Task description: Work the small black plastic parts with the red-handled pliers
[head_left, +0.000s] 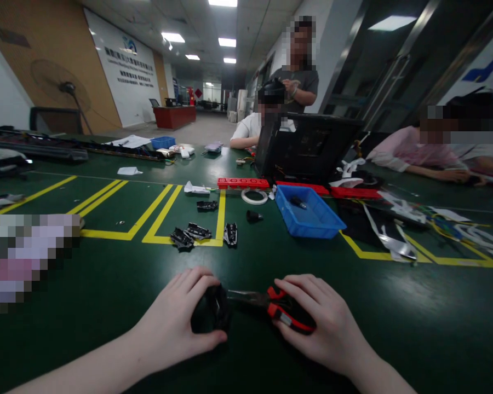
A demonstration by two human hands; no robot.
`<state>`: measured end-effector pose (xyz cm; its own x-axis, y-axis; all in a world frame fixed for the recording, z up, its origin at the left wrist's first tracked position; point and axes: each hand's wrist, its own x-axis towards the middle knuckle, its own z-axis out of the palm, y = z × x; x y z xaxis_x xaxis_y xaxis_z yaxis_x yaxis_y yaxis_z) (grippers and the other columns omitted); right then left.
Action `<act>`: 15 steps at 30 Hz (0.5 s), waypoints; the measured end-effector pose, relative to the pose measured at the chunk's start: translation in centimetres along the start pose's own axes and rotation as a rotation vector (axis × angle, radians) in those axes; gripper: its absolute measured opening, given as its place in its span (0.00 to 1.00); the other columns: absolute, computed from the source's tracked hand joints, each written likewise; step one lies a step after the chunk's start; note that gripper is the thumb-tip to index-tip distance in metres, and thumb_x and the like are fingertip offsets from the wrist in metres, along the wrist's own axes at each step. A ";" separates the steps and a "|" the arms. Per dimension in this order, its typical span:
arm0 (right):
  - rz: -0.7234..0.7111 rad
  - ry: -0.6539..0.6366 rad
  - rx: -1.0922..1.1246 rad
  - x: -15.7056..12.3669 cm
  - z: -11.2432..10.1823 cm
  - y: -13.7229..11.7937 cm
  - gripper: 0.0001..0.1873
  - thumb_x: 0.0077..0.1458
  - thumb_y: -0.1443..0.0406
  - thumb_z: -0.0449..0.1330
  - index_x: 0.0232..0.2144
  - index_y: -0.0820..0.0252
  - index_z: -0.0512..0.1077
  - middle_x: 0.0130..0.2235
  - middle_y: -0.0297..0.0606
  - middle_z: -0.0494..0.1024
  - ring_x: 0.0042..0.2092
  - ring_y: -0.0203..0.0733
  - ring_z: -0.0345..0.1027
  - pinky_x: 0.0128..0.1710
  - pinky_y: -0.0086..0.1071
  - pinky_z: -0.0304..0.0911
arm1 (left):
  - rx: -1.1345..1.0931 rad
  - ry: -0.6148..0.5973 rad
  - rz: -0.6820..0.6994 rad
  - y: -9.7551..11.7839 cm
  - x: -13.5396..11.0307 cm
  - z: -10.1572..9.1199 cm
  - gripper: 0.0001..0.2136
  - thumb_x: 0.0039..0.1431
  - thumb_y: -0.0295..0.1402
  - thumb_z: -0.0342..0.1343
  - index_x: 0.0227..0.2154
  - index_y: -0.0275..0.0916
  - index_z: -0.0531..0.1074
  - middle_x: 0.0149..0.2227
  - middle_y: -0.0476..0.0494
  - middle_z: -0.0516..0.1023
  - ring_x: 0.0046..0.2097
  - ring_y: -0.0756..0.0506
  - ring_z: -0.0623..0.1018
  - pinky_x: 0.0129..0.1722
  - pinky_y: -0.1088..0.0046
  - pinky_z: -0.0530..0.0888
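My left hand is curled around a small black plastic part at the near edge of the dark green table. My right hand grips the red and black handles of a pair of pliers. The pliers' metal jaws point left and reach the black part. Both hands rest low on the table, close together.
Several small black parts lie on yellow floor-style markings ahead. A blue bin, a tape roll, red strips and a black case stand further back. Three other people are at the far side. Cables and white strips lie at right.
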<state>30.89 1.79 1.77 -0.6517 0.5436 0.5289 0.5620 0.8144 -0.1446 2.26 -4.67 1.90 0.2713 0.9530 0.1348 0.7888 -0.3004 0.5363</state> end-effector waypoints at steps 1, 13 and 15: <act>-0.001 0.002 -0.007 0.1 0.0 0.0 0.23 0.51 0.63 0.63 0.50 0.59 0.71 0.43 0.45 0.79 0.41 0.46 0.75 0.38 0.39 0.73 | -0.012 -0.012 0.003 -0.1 0.0 0.0 0.24 0.51 0.40 0.66 0.51 0.44 0.68 0.53 0.41 0.70 0.52 0.35 0.72 0.51 0.50 0.73; -0.033 -0.012 -0.016 0.0 0.4 0.0 0.25 0.52 0.63 0.63 0.53 0.59 0.69 0.45 0.46 0.77 0.43 0.47 0.74 0.39 0.39 0.73 | -0.223 -0.100 0.061 -1.1 0.1 0.1 0.18 0.55 0.33 0.63 0.49 0.46 0.72 0.60 0.42 0.66 0.60 0.35 0.68 0.59 0.47 0.68; -0.037 -0.008 -0.014 0.0 0.5 0.1 0.25 0.52 0.63 0.63 0.53 0.59 0.69 0.45 0.46 0.77 0.43 0.47 0.74 0.39 0.39 0.73 | -0.217 -0.115 0.061 -1.1 0.2 -0.1 0.19 0.54 0.33 0.64 0.50 0.47 0.72 0.61 0.42 0.65 0.60 0.35 0.68 0.60 0.45 0.67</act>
<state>30.71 1.91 1.35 -0.6766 0.5145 0.5268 0.5443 0.8313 -0.1128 1.41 -4.18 1.38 0.3855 0.9189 0.0840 0.6351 -0.3302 0.6983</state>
